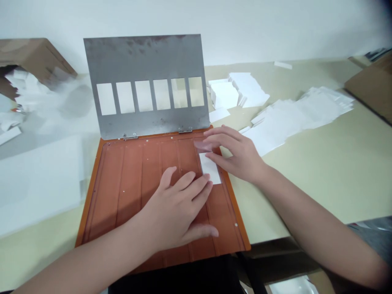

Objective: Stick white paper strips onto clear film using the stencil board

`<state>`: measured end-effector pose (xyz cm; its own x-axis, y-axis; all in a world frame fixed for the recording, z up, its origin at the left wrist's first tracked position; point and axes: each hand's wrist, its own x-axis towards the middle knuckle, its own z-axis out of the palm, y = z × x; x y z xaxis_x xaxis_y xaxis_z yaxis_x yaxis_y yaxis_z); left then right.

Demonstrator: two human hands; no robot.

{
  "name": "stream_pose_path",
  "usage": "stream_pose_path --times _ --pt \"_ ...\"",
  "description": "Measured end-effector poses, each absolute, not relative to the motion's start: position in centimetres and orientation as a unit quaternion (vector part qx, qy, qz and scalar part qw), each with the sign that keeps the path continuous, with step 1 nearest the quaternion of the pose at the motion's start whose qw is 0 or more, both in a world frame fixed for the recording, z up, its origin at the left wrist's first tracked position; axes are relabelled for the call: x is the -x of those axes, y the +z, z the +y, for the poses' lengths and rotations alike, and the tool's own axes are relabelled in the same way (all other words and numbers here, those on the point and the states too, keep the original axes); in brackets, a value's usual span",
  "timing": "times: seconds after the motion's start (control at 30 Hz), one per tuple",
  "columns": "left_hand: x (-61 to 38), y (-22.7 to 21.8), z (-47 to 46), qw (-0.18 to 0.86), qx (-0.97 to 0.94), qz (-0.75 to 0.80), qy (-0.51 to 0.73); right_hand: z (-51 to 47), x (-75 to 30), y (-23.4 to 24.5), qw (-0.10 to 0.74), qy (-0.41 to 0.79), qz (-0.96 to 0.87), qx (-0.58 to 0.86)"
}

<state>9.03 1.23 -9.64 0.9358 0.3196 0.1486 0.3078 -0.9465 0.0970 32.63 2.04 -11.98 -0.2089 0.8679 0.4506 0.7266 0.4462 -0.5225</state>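
Observation:
An orange grooved base plate [131, 183] lies on the table, with a hinged grey metal lid [143, 61] standing open behind it; the lid has several rectangular windows. A small white card [211, 169] sits in the rightmost groove. My left hand [177, 208] rests flat on the plate, fingers stretched out, fingertips touching the card's left edge. My right hand [235, 153] hovers over the card's right side, fingers spread and lightly curved, touching its upper and right edges.
Stacks and a fanned spread of white cards [294, 114] lie right of the plate, with thicker piles [239, 92] behind. White sheets [36, 179] cover the left of the table. Cardboard boxes stand at far left [33, 53] and far right [373, 81].

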Motion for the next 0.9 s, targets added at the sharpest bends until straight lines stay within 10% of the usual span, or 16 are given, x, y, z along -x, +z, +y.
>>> stream_pose_path --times 0.9 --pt "-9.1 -9.6 1.1 0.041 -0.982 0.169 0.071 1.4 -33.6 -9.8 0.248 0.186 -0.838 0.449"
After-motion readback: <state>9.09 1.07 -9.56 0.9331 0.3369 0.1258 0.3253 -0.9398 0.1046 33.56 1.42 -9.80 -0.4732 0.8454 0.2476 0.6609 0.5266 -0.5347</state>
